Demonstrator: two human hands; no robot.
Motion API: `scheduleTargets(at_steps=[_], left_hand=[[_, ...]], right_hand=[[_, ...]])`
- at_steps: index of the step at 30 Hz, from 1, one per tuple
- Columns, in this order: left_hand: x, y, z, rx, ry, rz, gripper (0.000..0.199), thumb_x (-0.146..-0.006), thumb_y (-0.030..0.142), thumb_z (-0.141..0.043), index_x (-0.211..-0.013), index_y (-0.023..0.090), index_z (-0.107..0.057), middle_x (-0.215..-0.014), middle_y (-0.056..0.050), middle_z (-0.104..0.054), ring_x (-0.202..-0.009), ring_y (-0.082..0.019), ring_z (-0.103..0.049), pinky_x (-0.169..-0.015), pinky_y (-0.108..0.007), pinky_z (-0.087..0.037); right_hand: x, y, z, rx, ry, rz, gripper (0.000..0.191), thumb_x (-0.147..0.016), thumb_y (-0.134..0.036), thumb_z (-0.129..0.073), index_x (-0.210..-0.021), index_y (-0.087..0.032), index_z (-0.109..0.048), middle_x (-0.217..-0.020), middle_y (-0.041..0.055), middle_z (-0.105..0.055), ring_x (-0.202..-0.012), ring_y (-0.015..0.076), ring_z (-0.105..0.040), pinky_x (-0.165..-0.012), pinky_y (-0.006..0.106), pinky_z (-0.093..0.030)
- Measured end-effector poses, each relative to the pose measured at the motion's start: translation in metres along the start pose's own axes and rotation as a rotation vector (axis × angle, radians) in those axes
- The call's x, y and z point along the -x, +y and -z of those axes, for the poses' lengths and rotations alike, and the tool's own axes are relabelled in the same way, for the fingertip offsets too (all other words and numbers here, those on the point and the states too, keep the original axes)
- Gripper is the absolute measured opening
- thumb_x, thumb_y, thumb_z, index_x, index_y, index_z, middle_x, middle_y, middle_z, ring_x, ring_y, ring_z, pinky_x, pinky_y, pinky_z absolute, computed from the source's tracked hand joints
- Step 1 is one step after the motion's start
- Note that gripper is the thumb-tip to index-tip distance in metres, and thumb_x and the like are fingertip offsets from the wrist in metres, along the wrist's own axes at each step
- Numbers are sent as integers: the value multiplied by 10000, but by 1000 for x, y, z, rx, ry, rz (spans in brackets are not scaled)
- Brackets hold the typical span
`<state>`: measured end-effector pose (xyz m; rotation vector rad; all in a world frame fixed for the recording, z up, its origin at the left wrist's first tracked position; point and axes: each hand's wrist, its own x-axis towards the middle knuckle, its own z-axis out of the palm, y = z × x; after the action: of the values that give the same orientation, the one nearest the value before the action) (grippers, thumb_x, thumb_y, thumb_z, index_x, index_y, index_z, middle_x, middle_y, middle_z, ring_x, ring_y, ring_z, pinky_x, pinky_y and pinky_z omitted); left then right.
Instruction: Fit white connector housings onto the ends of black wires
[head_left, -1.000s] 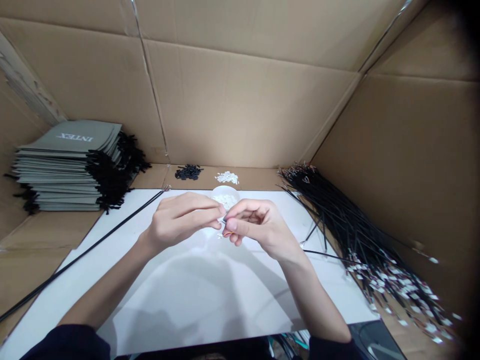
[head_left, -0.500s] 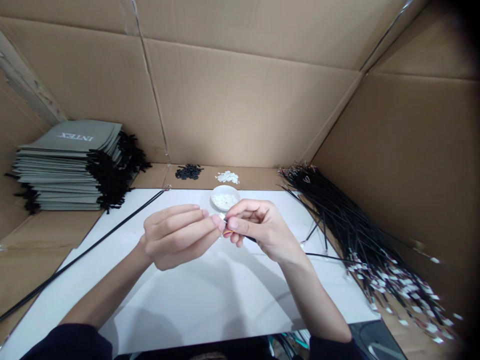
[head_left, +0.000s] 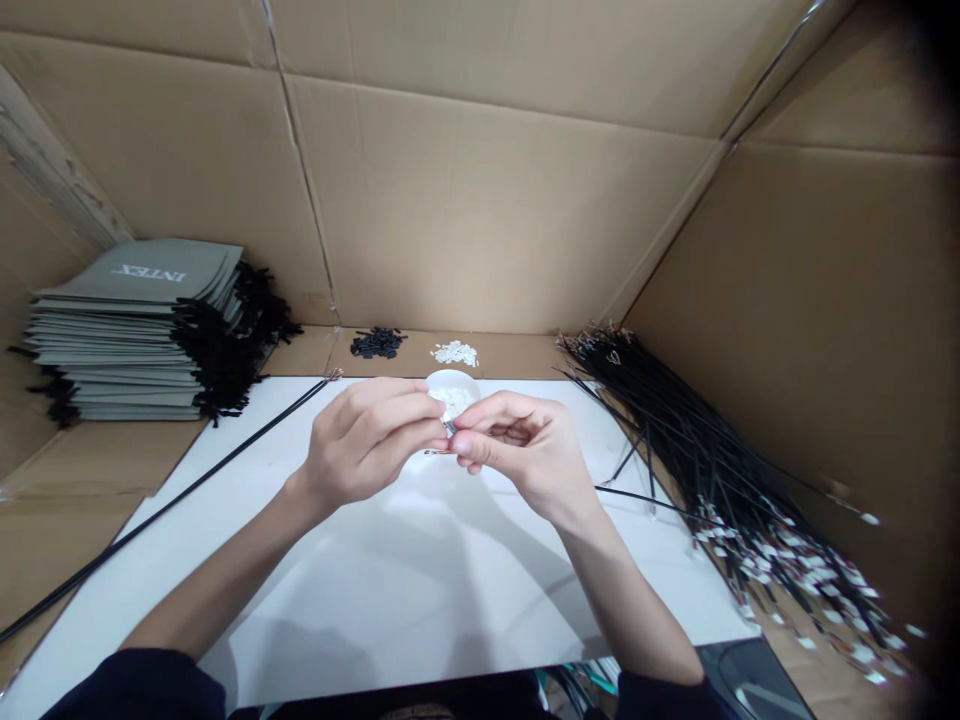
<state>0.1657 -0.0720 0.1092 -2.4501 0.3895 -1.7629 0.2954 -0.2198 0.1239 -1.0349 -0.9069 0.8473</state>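
My left hand point(head_left: 375, 438) is closed, thumb and fingertips pinched at the end of a black cable, on what looks like a small white connector point(head_left: 448, 426), mostly hidden. My right hand point(head_left: 517, 445) pinches the black cable point(head_left: 645, 497) close to that end, its fingertips almost touching the left ones. Thin coloured wires point(head_left: 436, 453) show below the left fingertips. From behind my right wrist the cable runs off to the right. Just beyond my hands stands a white bowl point(head_left: 453, 377) with small white pieces in it, partly covered by my fingers.
A pile of black cables point(head_left: 675, 430) with white connectors lies along the right. At the back are heaps of black pieces point(head_left: 377, 343) and white pieces point(head_left: 455, 353). Stacked grey sheets point(head_left: 135, 340) stand at left, near long black cables point(head_left: 202, 483). Cardboard walls surround the white table point(head_left: 390, 600).
My left hand has moved slightly up and to the right, its fingers drawn closer together. My right hand has shifted a little, and the cable behind its wrist has risen.
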Motion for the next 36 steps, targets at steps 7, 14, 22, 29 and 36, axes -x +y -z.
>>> scheduleTargets(at_steps=[7, 14, 22, 29, 36], left_hand=[[-3, 5, -6, 141, -25, 176, 69, -926, 200, -660, -866, 232, -673, -906, -27, -679, -952, -203, -655, -855, -349, -592], [-1, 5, -10, 238, 64, 158, 55, -894, 195, -708, -866, 238, -689, -874, -14, -622, -851, -175, -618, -835, -351, -601], [1, 2, -9, 405, 124, 273, 190, -775, 234, -836, -922, 250, -717, -980, -24, -662, -876, -170, -656, -828, -351, -592], [-8, -5, 6, 812, -228, 484, 225, -761, 208, -836, -971, 231, -758, -843, -24, -731, -748, -148, -677, -700, -258, -571], [-12, -10, 14, 765, -282, 417, 110, -783, 158, -814, -832, 191, -722, -753, -12, -692, -690, -135, -626, -653, -253, -518]], right_hand=[[0, -2, 3, 0, -15, -67, 307, -595, -301, -942, -789, -175, -740, -671, 19, -733, -541, 121, -641, -497, 221, -550], [-1, -3, 6, -36, -98, -135, 328, -598, -280, -941, -827, -168, -735, -645, 10, -726, -530, 110, -632, -503, 201, -529], [1, -3, 8, -45, -170, -162, 305, -626, -258, -927, -853, -172, -743, -650, 4, -732, -531, 106, -641, -496, 187, -524], [1, -1, 4, -57, -195, -249, 288, -590, -255, -942, -776, -157, -746, -635, 17, -726, -532, 108, -632, -478, 185, -501], [0, -1, 8, -37, -280, -175, 149, -791, -281, -823, -843, -167, -742, -762, 36, -744, -643, 114, -658, -595, 215, -539]])
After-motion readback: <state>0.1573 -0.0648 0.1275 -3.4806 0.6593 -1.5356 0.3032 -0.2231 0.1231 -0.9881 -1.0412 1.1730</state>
